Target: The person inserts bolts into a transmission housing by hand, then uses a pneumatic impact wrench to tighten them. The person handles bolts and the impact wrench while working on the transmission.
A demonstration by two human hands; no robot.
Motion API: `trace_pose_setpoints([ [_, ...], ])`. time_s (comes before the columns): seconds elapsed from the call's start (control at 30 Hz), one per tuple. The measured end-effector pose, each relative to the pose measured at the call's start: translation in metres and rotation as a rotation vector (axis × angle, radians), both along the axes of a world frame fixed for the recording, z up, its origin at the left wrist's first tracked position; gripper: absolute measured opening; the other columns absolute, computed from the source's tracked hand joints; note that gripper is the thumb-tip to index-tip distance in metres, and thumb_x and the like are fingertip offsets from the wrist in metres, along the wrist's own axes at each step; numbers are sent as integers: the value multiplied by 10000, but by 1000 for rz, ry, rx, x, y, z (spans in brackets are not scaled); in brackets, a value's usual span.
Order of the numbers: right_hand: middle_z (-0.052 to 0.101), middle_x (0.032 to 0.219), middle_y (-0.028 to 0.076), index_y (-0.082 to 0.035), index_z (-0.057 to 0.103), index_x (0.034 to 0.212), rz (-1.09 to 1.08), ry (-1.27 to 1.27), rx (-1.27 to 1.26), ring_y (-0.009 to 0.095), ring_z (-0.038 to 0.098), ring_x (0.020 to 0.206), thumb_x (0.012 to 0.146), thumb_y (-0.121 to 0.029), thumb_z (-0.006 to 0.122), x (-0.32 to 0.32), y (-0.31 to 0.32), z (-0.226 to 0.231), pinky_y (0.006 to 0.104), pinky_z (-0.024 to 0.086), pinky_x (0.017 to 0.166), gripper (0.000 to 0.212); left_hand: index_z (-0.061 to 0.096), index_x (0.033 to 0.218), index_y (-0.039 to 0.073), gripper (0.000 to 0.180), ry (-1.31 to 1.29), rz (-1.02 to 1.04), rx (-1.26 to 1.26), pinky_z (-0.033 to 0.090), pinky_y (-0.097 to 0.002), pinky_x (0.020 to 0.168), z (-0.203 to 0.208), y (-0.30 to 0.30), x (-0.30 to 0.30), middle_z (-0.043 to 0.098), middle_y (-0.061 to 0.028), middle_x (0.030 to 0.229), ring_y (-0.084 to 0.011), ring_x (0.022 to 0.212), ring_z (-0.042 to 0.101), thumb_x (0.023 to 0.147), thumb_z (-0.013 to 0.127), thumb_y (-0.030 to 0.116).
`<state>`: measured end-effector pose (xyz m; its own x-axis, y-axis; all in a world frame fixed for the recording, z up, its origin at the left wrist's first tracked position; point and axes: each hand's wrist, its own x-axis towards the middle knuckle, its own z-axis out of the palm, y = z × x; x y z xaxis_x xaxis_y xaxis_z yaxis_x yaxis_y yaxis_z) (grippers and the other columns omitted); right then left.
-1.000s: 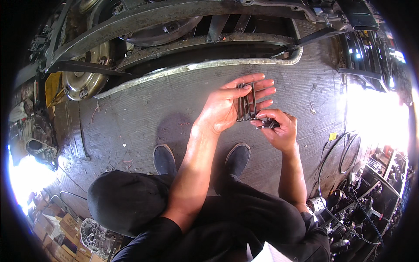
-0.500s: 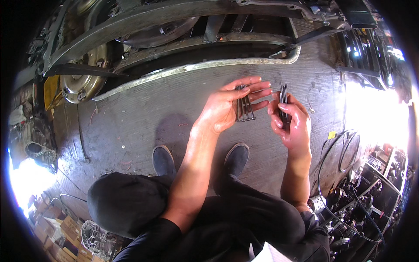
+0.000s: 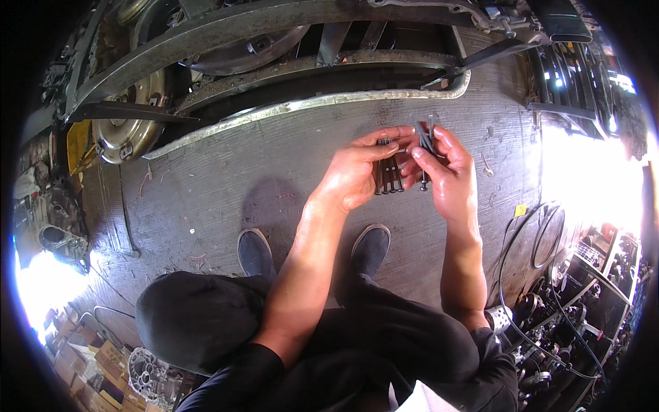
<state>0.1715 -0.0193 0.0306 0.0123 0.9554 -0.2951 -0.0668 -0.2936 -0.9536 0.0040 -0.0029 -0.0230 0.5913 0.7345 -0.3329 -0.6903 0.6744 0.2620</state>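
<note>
Several long dark bolts [image 3: 389, 175] lie side by side in my left hand [image 3: 360, 165], their heads pointing down towards me and my thumb pressed across the shanks. More long bolts [image 3: 425, 142] are gripped between the thumb and fingers of my right hand [image 3: 449, 168]. One of these hangs lower, its round head showing below the thumb, while others slant up past the fingertips. Both hands are close together over the floor, with the fingertips nearly meeting; whether they touch I cannot tell. My skin looks wet or oily.
Ahead stands a metal rack [image 3: 226, 31] holding round steel housings [image 3: 130, 134], with a pale-edged tray [image 3: 309, 104] below. Black cables [image 3: 504, 275] loop on the floor at right beside a bin of metal parts [image 3: 563, 329]. Cardboard boxes [image 3: 110, 360] and a cast housing [image 3: 147, 374] are at lower left.
My right hand has moved left and slightly up, close to my left hand. Its bolts have fanned out, with one head now dropped lower. The left hand has barely shifted.
</note>
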Motion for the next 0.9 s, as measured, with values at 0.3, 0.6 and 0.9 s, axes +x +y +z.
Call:
trace_pose_setpoints([
  [0.3,748,854,139,19,600,1221,106,-561,104,188,734,649,1000,-33,602,-13,2,12,297,567,498,227,507,1372,-69,373,44,27,-75,587,-444,897,-7,-1,5,625,-190,1263,-313,1103,666,1028,511,77],
  [0.6,723,881,180,15,593,1132,99,-644,258,288,741,717,994,-67,620,-6,0,13,370,552,631,163,444,1459,-27,430,-19,81,-49,567,-448,987,2,2,3,606,-215,1314,-337,1189,637,1043,485,76],
  [0.9,586,636,6,7,698,935,235,-739,75,55,468,602,945,-188,749,1,-17,2,277,412,549,202,357,1531,-3,540,-6,136,95,503,-471,1069,2,4,-1,526,-257,1438,-401,1330,537,1027,525,99],
])
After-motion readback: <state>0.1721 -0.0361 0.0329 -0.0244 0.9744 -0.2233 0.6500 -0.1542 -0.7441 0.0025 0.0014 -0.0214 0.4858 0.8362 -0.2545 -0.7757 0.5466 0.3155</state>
